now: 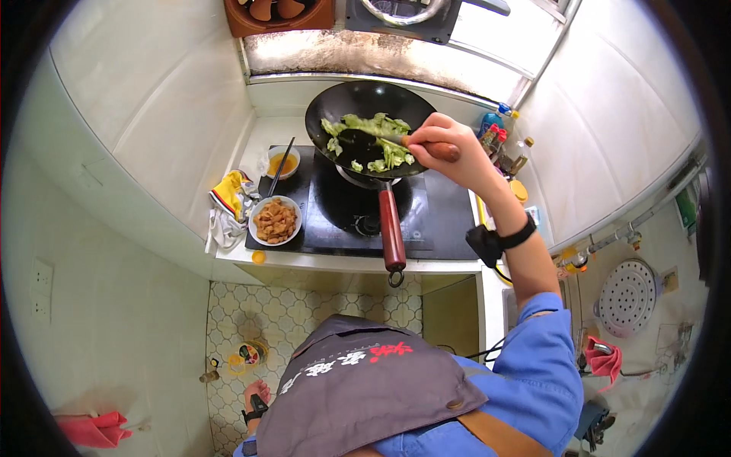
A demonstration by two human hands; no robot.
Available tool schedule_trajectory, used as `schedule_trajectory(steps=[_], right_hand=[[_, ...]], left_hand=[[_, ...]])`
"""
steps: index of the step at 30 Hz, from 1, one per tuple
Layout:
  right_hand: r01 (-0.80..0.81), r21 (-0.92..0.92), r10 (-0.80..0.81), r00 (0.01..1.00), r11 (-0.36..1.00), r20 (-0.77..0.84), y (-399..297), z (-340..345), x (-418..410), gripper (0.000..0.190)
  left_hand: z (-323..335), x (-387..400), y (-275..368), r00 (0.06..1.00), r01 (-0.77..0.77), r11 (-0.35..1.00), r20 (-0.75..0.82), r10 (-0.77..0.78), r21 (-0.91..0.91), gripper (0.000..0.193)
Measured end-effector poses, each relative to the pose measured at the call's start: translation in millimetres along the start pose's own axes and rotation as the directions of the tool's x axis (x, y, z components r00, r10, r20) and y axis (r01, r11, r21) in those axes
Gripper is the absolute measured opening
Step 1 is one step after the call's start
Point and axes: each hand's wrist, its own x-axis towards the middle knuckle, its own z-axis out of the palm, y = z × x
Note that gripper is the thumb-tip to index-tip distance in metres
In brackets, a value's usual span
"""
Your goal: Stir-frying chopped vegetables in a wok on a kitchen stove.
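Note:
My right hand (447, 145) grips the wooden handle of a spatula (435, 149), its working end down in the black wok (368, 91). Chopped green leafy vegetables (394, 153) lie in the wok around the blurred spatula end. The wok stands on the stove, its red handle (392, 228) pointing toward me. Low at my left side, away from the stove, is my left hand (258, 391), fingers curled; whether it holds anything cannot be told. A bowl of browned meat pieces (275, 221) and a bowl of yellow liquid (284, 164) with dark chopsticks (281, 165) across it stand left of the wok.
Several bottles (502, 137) crowd the counter at the right. Cloths (231, 200) lie at the left edge beside the black cooktop (445, 228). A yellow cap (258, 257) sits on the front counter edge. A large plastic container (251, 353) stands on the tiled floor.

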Motion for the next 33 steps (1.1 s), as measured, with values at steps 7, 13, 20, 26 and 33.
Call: schedule_trajectory(steps=[7,13,20,26,33], right_hand=[[0.032,-0.080,-0.029,0.999,0.996,0.046,17.5,10.1,-30.7,0.014],[-0.088,-0.094,0.108,0.967,0.992,0.231,-7.9,-24.3,-53.8,0.013],[-0.002,-0.131,0.013,0.996,0.991,0.084,-4.9,-20.4,-37.4,0.014],[0.029,-0.146,-0.014,0.995,0.989,0.103,-25.7,17.5,-51.4,0.014],[-0.092,-0.138,0.115,0.978,0.986,0.173,-88.5,-30.4,-51.4,0.015]], left_hand=[[-16.7,-0.2,-28.6,1.000,-0.007,0.998,-0.004,0.007,-0.065,0.018],[-45.6,61.3,-51.1,0.986,-0.040,0.989,0.152,0.062,-0.144,0.017],[-13.8,16.6,-5.9,0.998,-0.051,0.999,0.032,0.051,-0.018,0.022],[-33.4,15.4,-0.2,1.000,-0.018,1.000,-0.023,0.018,-0.012,0.029],[-37.2,6.9,-28.0,0.994,0.025,0.995,-0.100,-0.035,-0.099,0.017]])
